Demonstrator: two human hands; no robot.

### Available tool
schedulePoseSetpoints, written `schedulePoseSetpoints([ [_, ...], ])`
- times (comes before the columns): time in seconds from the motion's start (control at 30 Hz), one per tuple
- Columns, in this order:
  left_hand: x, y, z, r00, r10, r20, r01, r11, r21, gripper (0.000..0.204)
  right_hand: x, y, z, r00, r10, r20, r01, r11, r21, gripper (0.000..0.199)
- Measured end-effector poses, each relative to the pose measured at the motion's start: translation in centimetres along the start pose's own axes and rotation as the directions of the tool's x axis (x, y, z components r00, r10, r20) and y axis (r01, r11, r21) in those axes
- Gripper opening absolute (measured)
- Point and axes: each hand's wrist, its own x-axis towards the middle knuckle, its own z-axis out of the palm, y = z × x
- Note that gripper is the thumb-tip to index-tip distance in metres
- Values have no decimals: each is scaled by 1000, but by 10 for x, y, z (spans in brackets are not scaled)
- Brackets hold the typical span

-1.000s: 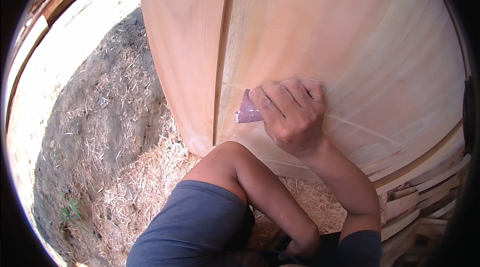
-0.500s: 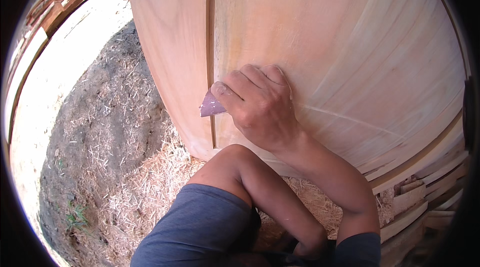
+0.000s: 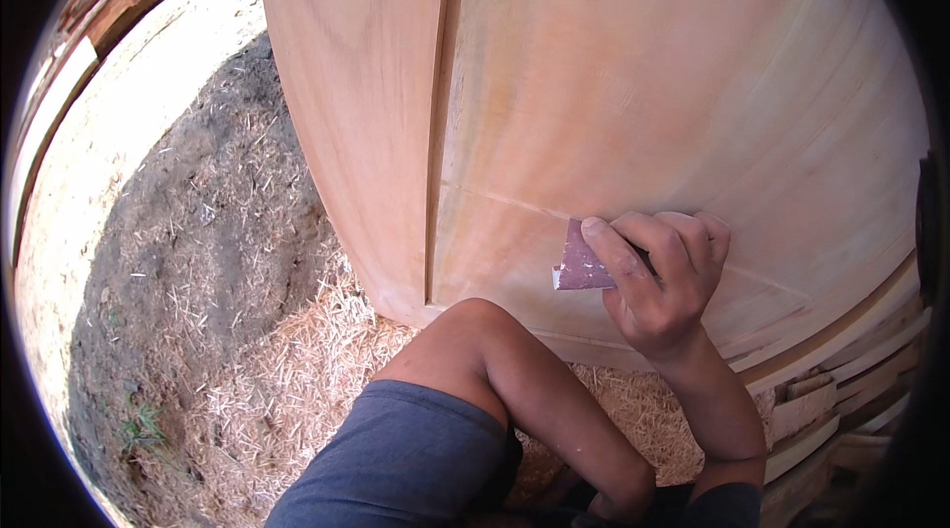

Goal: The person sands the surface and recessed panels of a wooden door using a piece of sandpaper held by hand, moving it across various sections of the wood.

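Note:
My right hand (image 3: 668, 271) comes in from the lower right with its fingers curled. Between thumb and fingers it grips a folded piece of dark red sandpaper (image 3: 586, 261), flecked with pale dust. Both are over the lower part of a pale, pinkish wooden panel (image 3: 594, 83), which looks like a door. A straight groove (image 3: 443, 132) runs along the panel's left side. One thin pale line crosses the wood and passes behind the hand. Whether the sandpaper is touching the wood, I cannot tell. My left hand is out of view.
My bent knee (image 3: 475, 320) is close to the panel's lower edge. Wood shavings (image 3: 307, 370) cover the ground below, beside dark soil (image 3: 198, 231). Stacked wood strips (image 3: 807, 409) lie at the lower right, and more boards (image 3: 109, 18) at the upper left.
My right hand has moved right and slightly down with the sandpaper, away from the groove. The thin line across the wood is uncovered to the left of the hand.

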Motion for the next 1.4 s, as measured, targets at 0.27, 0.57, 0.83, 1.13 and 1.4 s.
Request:
schedulePoseSetpoints([
  [0.27, -10, -2, -5, 1000, -25, 2, 25, 999, -20, 55, 22, -21, 31, 998, -7, -69, 13, 996, 92, 18],
  [0.57, -41, -5, -27, 992, -59, 116, 64, 997, -42, 51, 46, -34, 36, 991, 66, -115, -7, 891, 455, 18],
  [0.83, -229, 18, -23, 432, -343, -834, 34, 930, -365, 26, -119, 65, -73, 989, 137, 61, -150, 922, 358, 36],
  [1.13, -282, -29, 88, -388, -59, -920, 882, -314, -352, 89, -222, 29, -80, 912, 209, 353, -356, 831, 427, 56],
  [1.4, -188, -45, 174, 56, -428, -902, 958, 276, -72, 47, -162, 107, -96, 963, 255, -88, -266, 952, -151, 40],
])
